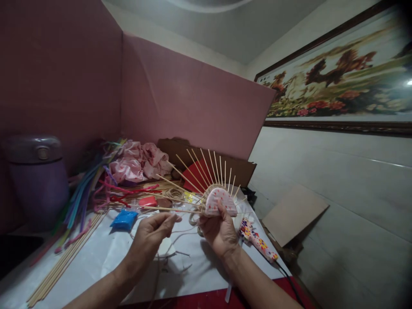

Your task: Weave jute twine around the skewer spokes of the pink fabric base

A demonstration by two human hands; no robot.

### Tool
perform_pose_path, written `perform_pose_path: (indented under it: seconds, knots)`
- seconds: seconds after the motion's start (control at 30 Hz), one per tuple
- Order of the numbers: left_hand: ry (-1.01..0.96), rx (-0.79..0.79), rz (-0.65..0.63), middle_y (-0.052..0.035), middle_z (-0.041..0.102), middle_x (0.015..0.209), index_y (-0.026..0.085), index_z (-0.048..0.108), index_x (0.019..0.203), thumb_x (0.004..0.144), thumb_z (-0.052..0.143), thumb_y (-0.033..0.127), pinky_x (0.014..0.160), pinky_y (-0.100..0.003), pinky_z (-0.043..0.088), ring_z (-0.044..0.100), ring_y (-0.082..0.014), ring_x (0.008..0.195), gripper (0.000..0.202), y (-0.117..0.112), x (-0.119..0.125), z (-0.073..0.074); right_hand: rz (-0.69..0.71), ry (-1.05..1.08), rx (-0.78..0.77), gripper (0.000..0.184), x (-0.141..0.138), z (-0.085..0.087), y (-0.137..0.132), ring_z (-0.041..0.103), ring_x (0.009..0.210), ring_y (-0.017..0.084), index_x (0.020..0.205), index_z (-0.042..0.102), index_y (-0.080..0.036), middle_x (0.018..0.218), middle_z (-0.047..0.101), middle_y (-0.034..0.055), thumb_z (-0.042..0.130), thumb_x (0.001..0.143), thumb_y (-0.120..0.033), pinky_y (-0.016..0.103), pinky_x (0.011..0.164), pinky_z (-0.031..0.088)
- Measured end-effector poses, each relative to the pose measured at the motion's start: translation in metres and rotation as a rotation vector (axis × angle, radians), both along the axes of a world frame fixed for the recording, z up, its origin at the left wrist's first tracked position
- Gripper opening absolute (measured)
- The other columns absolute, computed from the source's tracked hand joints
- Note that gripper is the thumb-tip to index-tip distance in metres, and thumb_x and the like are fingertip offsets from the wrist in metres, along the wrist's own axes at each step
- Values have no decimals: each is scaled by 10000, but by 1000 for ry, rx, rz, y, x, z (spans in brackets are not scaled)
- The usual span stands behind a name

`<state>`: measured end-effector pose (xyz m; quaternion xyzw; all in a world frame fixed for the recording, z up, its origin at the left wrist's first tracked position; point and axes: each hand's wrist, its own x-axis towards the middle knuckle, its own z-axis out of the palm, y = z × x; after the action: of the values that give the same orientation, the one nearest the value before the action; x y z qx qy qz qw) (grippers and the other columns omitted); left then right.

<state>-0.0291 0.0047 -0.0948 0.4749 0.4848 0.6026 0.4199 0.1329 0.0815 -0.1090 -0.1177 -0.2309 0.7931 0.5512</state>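
My right hand [219,229] grips a small pink half-round base [220,201] with several thin wooden sticks [196,171] fanning out of its rim. Pale twine is woven round the sticks near the base. My left hand [152,234] is just left of it, fingers pinched together on a strand of the twine [185,231] that runs toward the base. Both hands hover above a table covered in white sheet [96,266].
A patterned glue gun [257,241] lies right of my right hand. Blue packet [124,219], red packet [148,201], coloured pipe cleaners [83,193], pink cloth [138,163], loose wooden sticks [64,262] and a purple container [38,176] lie to the left. Pink boards stand behind; a cardboard sheet [294,212] leans at right.
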Motion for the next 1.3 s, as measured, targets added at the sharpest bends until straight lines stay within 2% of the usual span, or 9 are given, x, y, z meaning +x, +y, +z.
perform_pose_path:
  seconds: [0.1, 0.23, 0.37, 0.57, 0.73, 0.83, 0.93, 1.1, 1.3]
  knots:
    - [-187, -89, 8, 54, 340, 461, 115, 638, 714, 714, 531, 442, 392, -176, 169, 258, -54, 423, 344, 2, -5, 3, -45, 22, 19, 122, 7, -4, 9, 620, 579, 122, 820, 603, -197, 696, 685, -18, 633, 722, -264, 247, 543, 473]
    - [-330, -36, -25, 76, 268, 459, 118, 604, 670, 716, 529, 392, 378, -181, 137, 201, -48, 406, 288, 3, -12, 11, -89, 11, 60, 136, 14, -11, 20, 610, 566, 116, 795, 605, -176, 673, 682, -16, 657, 684, -235, 244, 536, 475]
    - [-312, 9, 102, 69, 308, 462, 127, 606, 642, 693, 576, 382, 374, -171, 157, 227, -44, 413, 262, 4, -19, 17, -123, -2, 64, 121, 19, -15, 29, 603, 543, 115, 777, 599, -180, 654, 675, -24, 654, 682, -230, 249, 528, 475]
    - [-103, 123, 324, 18, 565, 624, 173, 633, 779, 668, 617, 309, 452, -179, 303, 424, -83, 527, 176, 6, -24, 15, -161, -31, 57, 154, 21, -20, 32, 602, 531, 121, 840, 603, -186, 641, 673, -30, 634, 690, -201, 246, 496, 466]
    - [218, 306, 425, -20, 636, 784, 179, 628, 822, 711, 587, 290, 668, -234, 412, 560, -161, 743, 162, 3, -24, 14, -192, -74, 82, 198, 20, -19, 30, 590, 504, 119, 867, 604, -179, 634, 671, -28, 649, 677, -208, 233, 470, 454]
    - [364, 333, 451, -26, 656, 829, 194, 638, 843, 708, 600, 311, 712, -251, 424, 579, -176, 775, 183, 2, -21, 12, -195, -82, 92, 208, 17, -16, 28, 583, 493, 113, 861, 604, -172, 623, 668, -27, 664, 673, -237, 223, 459, 442]
    - [435, 279, 391, -35, 677, 817, 207, 664, 813, 699, 608, 342, 686, -268, 438, 595, -193, 758, 185, 2, -17, 5, -199, -66, 95, 192, 15, -13, 27, 588, 514, 109, 851, 607, -175, 655, 679, -26, 668, 676, -230, 218, 472, 444]
    - [535, 183, 139, -45, 700, 861, 245, 697, 827, 720, 571, 339, 716, -310, 449, 617, -231, 820, 189, -1, -2, -15, -163, -29, 97, 143, 12, -7, 22, 618, 601, 112, 815, 619, -187, 678, 686, -23, 664, 691, -242, 212, 524, 454]
    - [756, 245, -70, -44, 710, 825, 268, 695, 876, 771, 491, 256, 670, -298, 439, 637, -219, 763, 230, -9, 19, -33, -69, -27, 63, 178, 0, -2, 5, 602, 606, 109, 811, 622, -193, 699, 682, -20, 687, 672, -284, 232, 569, 465]
